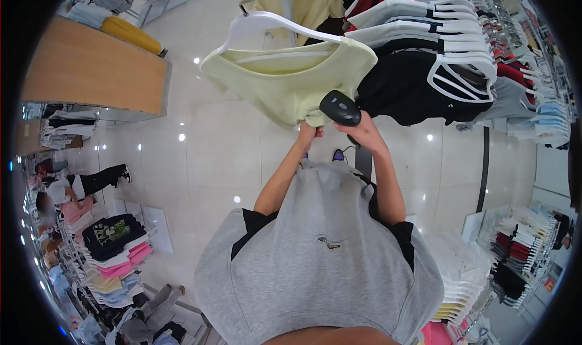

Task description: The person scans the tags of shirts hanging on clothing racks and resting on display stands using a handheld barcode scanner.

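Scanner [340, 107] is gripped by right hand [364, 130]; left hand [308, 133] fingers pinch shirt [291, 81] hem, apparently. Loose pinch could let the hanger [273, 26] tip, dropping the garment.

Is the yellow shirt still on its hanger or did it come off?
On its hanger. The yellow shirt hangs from the white hanger, whose bar shows through the neckline. The left hand pinches its bottom edge.

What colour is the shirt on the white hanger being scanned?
Pale yellow shirt, seen in the head view.
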Demonstrator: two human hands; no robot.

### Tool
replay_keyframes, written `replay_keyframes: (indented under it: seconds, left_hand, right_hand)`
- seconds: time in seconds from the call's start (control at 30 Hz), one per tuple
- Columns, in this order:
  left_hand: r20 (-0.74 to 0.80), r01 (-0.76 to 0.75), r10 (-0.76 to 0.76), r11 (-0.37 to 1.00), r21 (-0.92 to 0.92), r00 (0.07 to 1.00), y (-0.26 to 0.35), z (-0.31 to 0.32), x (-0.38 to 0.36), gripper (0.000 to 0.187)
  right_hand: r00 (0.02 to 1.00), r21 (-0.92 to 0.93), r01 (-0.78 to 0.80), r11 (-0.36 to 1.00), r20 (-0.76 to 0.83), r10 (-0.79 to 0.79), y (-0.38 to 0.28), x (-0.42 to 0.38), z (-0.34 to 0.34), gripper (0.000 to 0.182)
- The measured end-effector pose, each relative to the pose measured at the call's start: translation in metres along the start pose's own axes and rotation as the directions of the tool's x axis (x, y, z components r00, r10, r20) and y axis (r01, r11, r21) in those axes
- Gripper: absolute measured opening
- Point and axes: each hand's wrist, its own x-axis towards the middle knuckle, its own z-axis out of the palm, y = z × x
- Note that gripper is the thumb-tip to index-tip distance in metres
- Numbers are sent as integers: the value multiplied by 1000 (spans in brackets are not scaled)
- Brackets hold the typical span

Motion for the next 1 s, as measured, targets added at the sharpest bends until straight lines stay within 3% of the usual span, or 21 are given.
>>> replay_keyframes:
  seconds: [0.03, 0.07, 0.1, 0.17, 0.2, 0.23, 0.3, 0.33, 0.37, 0.4, 0.43, 0.5, 0.53, 0.6, 0.67, 0.7, 0.77, 0.93, 1.0]
  left_hand:
    - [105, 40, -46, 997, 61, 993, -2, -9, 3, 28]
    - [184, 31, -64, 984, 178, 981, -2, -18, 7, 25]
    - [185, 34, -67, 983, 178, 980, 3, -16, 2, 25]
    - [249, -313, 243, 901, 300, 937, 30, 0, -26, 20]
    - [254, -230, 165, 940, 251, 953, 47, 8, -43, 15]
    - [252, -226, 162, 941, 251, 954, 48, 7, -46, 15]
    - [385, -380, 295, 910, 165, 874, 52, 7, -54, 29]
    - [386, -376, 291, 912, 165, 875, 55, 10, -59, 29]
    - [457, -273, 263, 961, -45, 850, 58, 13, -64, 36]
    - [527, -141, 254, 959, -245, 811, 64, 18, -71, 44]
    - [529, -142, 255, 959, -245, 809, 70, 24, -73, 44]
    - [520, 27, 246, 887, -462, 818, 81, 31, -81, 45]
    - [519, 29, 245, 886, -463, 819, 87, 36, -84, 45]
    - [362, 19, 240, 810, -586, 901, 98, 47, -81, 35]
    - [294, -33, 244, 817, -575, 924, 95, 47, -65, 31]
    - [227, -85, 251, 824, -560, 941, 97, 49, -60, 27]
    - [177, -145, 264, 854, -499, 948, 100, 51, -57, 19]
    - [299, -348, 402, 911, -220, 865, 111, 49, -62, 14]
    - [303, -358, 421, 902, -243, 855, 114, 49, -63, 14]
  right_hand:
    - [998, -211, 38, 977, -31, -46, 2, -1, -5, 21]
    - [998, -177, -37, 983, -56, 27, 4, -3, -10, 18]
    - [998, -177, -40, 983, -58, 30, 9, -5, -14, 18]
    - [988, 112, -37, 993, -146, 54, 24, -11, -15, 18]
    - [982, 270, -4, 963, -182, 56, 22, -13, -12, 18]
    - [982, 272, -8, 962, -181, 59, 11, -15, -9, 18]
    - [966, 479, 7, 878, -230, 118, -9, -17, -5, 20]
    - [966, 470, -4, 883, -227, 125, -9, -18, -7, 22]
    - [965, 471, -7, 882, -229, 130, -2, -18, -11, 22]
    - [969, 339, -33, 940, -219, 113, 8, -18, -18, 22]
    - [974, 199, -53, 979, -206, 94, 10, -16, -22, 22]
    - [970, 197, -61, 978, -221, 105, 12, -22, -20, 19]
    - [971, 186, -85, 979, -206, 123, 9, -27, -19, 17]
    - [971, 174, -108, 979, -191, 141, 3, -39, -18, 15]
    - [974, -88, -180, 980, -157, 165, 0, -55, -16, 17]
    - [973, -87, -183, 979, -159, 167, 2, -61, -14, 17]
    - [990, -384, 46, 922, -105, -93, 11, -70, -4, 22]
    - [994, -354, -2, 935, -99, -35, 31, -72, 12, 27]
    - [997, -330, -51, 942, -66, 31, 25, -70, 12, 25]
